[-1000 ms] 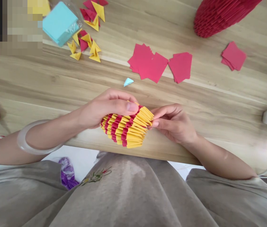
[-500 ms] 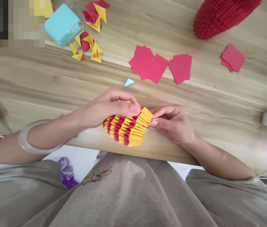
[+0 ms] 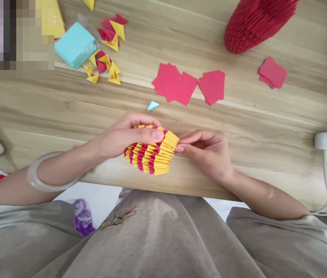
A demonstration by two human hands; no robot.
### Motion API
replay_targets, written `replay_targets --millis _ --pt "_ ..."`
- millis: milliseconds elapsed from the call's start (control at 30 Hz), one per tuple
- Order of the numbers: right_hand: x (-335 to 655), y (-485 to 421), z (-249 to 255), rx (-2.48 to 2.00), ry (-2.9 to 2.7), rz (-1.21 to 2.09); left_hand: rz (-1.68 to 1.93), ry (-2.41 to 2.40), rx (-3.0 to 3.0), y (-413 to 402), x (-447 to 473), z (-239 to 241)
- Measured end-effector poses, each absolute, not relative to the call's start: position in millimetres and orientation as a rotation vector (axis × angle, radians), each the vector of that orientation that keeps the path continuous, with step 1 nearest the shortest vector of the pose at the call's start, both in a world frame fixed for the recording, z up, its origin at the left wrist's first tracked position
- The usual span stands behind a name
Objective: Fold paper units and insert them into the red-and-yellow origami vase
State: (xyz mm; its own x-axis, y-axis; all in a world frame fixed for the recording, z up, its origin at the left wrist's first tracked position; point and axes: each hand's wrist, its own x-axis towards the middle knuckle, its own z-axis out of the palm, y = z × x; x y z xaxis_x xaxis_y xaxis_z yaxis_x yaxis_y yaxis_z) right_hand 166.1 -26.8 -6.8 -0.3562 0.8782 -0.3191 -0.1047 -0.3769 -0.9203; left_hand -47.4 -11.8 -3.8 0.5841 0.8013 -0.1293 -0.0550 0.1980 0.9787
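Wrapped around a yellow-and-red striped 3D origami piece, my left hand grips it with the thumb along its upper side. The piece is built of folded paper units in rings and lies tilted, its yellow rim facing right. At that rim my right hand is closed in a pinch, fingertips touching the edge. Whatever lies between the right thumb and finger is hidden. A small light-blue folded paper piece sits on the table just beyond my left hand.
Red paper sheets lie beyond the hands, with another red stack farther right. A large red origami body stands at the back. Yellow and red folded units and a blue paper pack are back left. A white charger with cable is at right.
The view has shifted a little, so the table things appear lower and farther left. Both hands keep the same hold at the striped piece and its rim.
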Motion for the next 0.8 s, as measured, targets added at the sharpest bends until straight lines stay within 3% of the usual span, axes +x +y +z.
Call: replay_targets --millis 367,567,800 --pt "165.6 -22.7 -13.3 -1.058 -0.985 2.003 0.547 0.841 0.957 -12.4 -50.3 4.5" --pt "159.9 -24.2 -4.5 -1.104 -1.069 1.851 0.569 1.004 0.894 -20.4 -46.0 9.7" --pt "153.7 -36.0 -4.0 -1.130 -1.296 1.432 0.932 0.951 1.590 -31.9 -43.5 1.4"
